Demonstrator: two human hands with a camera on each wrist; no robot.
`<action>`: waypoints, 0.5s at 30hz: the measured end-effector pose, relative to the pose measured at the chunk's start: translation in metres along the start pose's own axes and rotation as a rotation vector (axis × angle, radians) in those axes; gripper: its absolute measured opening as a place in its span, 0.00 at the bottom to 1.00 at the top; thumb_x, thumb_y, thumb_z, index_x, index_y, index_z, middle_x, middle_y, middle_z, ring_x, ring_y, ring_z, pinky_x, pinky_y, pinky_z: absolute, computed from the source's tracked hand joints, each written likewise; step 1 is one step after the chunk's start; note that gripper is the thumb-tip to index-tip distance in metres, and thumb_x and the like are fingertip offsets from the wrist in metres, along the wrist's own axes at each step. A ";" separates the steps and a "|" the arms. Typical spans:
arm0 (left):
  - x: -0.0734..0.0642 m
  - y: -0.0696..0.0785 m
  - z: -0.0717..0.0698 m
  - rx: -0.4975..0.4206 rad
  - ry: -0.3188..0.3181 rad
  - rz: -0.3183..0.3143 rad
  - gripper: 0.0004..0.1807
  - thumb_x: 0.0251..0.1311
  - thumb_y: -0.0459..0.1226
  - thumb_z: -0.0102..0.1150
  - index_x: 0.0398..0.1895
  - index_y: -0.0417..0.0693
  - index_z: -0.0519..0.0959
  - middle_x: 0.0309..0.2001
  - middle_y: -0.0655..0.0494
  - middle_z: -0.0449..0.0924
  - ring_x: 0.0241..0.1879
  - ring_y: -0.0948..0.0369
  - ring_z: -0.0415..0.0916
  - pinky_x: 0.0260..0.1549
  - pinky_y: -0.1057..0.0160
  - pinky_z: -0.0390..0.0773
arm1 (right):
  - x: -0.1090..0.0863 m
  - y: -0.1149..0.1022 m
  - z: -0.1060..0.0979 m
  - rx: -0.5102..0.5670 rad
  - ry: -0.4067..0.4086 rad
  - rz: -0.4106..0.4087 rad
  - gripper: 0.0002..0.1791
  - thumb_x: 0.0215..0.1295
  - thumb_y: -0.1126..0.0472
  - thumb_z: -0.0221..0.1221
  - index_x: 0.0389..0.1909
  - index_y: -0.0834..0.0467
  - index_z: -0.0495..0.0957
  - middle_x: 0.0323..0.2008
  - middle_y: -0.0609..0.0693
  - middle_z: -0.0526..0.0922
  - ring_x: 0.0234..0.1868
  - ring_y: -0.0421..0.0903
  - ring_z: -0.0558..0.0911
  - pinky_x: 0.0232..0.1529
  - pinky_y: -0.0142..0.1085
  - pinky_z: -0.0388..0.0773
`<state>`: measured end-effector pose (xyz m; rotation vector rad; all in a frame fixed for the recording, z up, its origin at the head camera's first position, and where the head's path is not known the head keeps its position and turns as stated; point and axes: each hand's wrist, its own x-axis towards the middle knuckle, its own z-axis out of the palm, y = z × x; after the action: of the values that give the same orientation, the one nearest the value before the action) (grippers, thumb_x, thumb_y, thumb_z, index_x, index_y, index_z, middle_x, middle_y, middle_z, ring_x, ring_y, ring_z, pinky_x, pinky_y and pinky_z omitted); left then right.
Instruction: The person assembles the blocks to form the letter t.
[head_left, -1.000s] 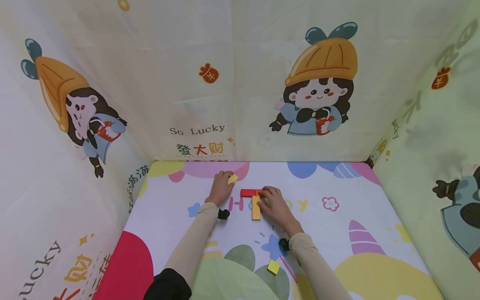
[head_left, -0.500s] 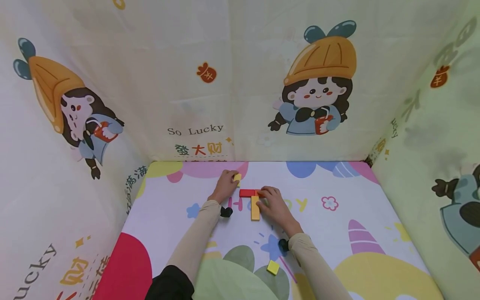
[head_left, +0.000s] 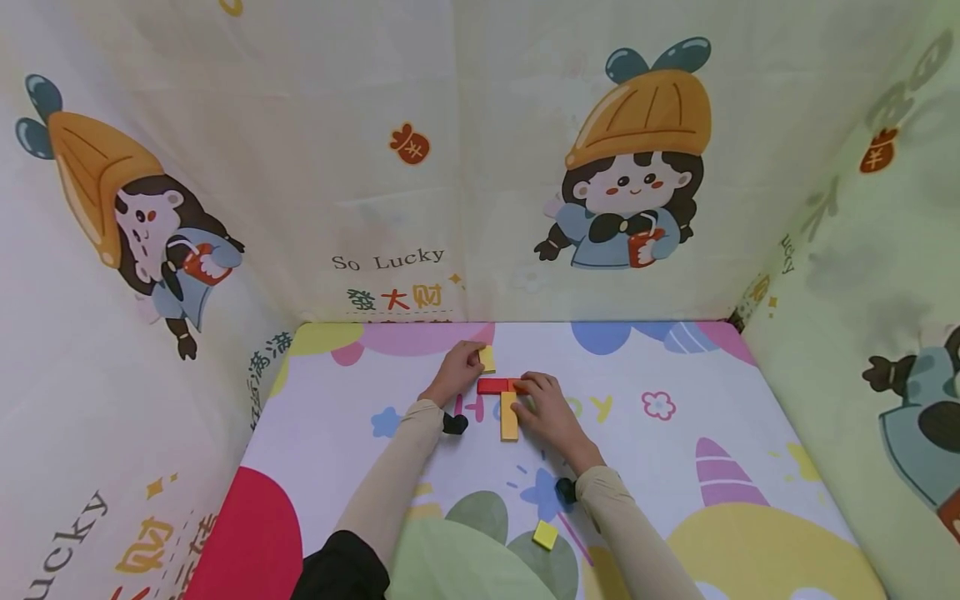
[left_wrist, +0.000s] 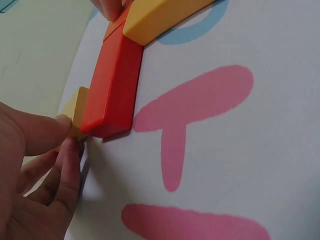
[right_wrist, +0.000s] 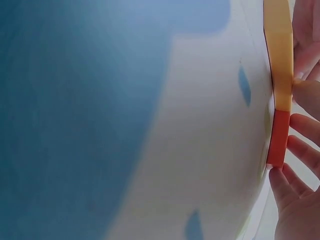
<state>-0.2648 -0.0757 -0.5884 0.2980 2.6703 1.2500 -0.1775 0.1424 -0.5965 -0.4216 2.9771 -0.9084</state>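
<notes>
My left hand (head_left: 456,371) pinches a small light-yellow block (head_left: 487,359) between thumb and fingers, just beyond the left part of a red block (head_left: 492,386). In the left wrist view that yellow block (left_wrist: 77,107) overlaps the end of the red one (left_wrist: 112,85). An orange-red block (right_wrist: 279,140) continues the row to the right, and my right hand (head_left: 551,408) grips it, fingers along it and at its end. The right thumb touches a long yellow-orange block (head_left: 509,417) that runs from the row toward me, forming a T.
Nearer to me on the patterned mat (head_left: 600,467) lies a separate bright-yellow block (head_left: 544,535). Printed cloth walls (head_left: 495,208) rise at the back and both sides of the tabletop.
My left hand has moved to the right with the light-yellow block, from left of the row to just behind it, turning the block straighter. The right hand stays in place.
</notes>
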 end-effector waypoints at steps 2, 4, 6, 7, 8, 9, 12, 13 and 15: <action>0.001 0.001 0.002 0.001 0.001 0.010 0.27 0.72 0.34 0.61 0.73 0.47 0.74 0.59 0.49 0.76 0.53 0.56 0.73 0.55 0.59 0.78 | 0.001 0.000 0.000 -0.001 0.003 -0.009 0.26 0.68 0.51 0.69 0.65 0.56 0.80 0.68 0.54 0.75 0.74 0.57 0.67 0.74 0.54 0.70; 0.002 0.002 0.004 -0.010 0.001 0.012 0.26 0.72 0.35 0.62 0.72 0.47 0.74 0.60 0.49 0.76 0.53 0.56 0.73 0.56 0.59 0.78 | 0.001 0.001 0.000 -0.004 0.006 -0.012 0.26 0.68 0.51 0.69 0.64 0.56 0.80 0.68 0.54 0.75 0.74 0.57 0.67 0.74 0.54 0.70; 0.002 0.002 0.006 -0.017 -0.006 0.006 0.26 0.72 0.36 0.62 0.72 0.48 0.74 0.61 0.50 0.76 0.54 0.55 0.73 0.57 0.58 0.79 | 0.001 0.001 0.000 0.002 0.008 -0.014 0.26 0.68 0.51 0.69 0.64 0.56 0.80 0.68 0.55 0.76 0.74 0.57 0.67 0.73 0.54 0.71; 0.002 0.003 0.008 -0.024 -0.011 0.001 0.26 0.72 0.36 0.62 0.72 0.50 0.74 0.60 0.50 0.76 0.54 0.55 0.73 0.57 0.58 0.79 | 0.001 0.001 0.000 0.005 0.009 -0.013 0.26 0.68 0.51 0.69 0.64 0.56 0.80 0.68 0.55 0.76 0.74 0.58 0.67 0.73 0.54 0.71; 0.002 0.003 0.009 -0.030 -0.016 -0.004 0.26 0.72 0.37 0.63 0.72 0.51 0.74 0.61 0.51 0.76 0.54 0.56 0.73 0.57 0.58 0.79 | 0.001 0.001 0.000 0.007 0.009 -0.011 0.26 0.68 0.51 0.69 0.64 0.56 0.80 0.67 0.55 0.76 0.73 0.58 0.67 0.73 0.55 0.71; 0.002 0.003 0.009 -0.037 -0.018 -0.004 0.26 0.72 0.37 0.63 0.72 0.51 0.74 0.62 0.52 0.77 0.54 0.55 0.73 0.58 0.57 0.79 | 0.001 0.001 0.000 0.005 0.008 -0.009 0.26 0.68 0.51 0.69 0.64 0.56 0.80 0.67 0.55 0.76 0.73 0.58 0.67 0.73 0.54 0.71; 0.002 0.001 0.013 -0.030 -0.023 0.015 0.26 0.72 0.38 0.63 0.72 0.53 0.75 0.63 0.53 0.78 0.54 0.56 0.73 0.58 0.57 0.78 | 0.001 0.001 0.000 0.006 0.005 -0.009 0.26 0.68 0.51 0.69 0.64 0.56 0.80 0.68 0.55 0.76 0.73 0.58 0.67 0.74 0.55 0.70; 0.002 0.001 0.014 -0.027 -0.021 0.027 0.25 0.72 0.38 0.63 0.71 0.53 0.75 0.63 0.54 0.78 0.54 0.56 0.73 0.58 0.56 0.78 | 0.000 0.001 0.000 0.002 0.003 -0.007 0.26 0.68 0.51 0.69 0.64 0.56 0.80 0.68 0.55 0.76 0.73 0.58 0.67 0.74 0.54 0.70; 0.002 0.000 0.015 -0.020 -0.022 0.053 0.25 0.72 0.38 0.63 0.71 0.53 0.76 0.65 0.54 0.78 0.54 0.55 0.73 0.60 0.55 0.77 | 0.000 0.001 0.000 -0.003 0.000 -0.006 0.26 0.68 0.51 0.69 0.64 0.56 0.80 0.68 0.55 0.76 0.74 0.58 0.67 0.74 0.54 0.70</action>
<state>-0.2633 -0.0640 -0.5984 0.3798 2.6456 1.2802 -0.1778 0.1430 -0.5966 -0.4307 2.9791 -0.9041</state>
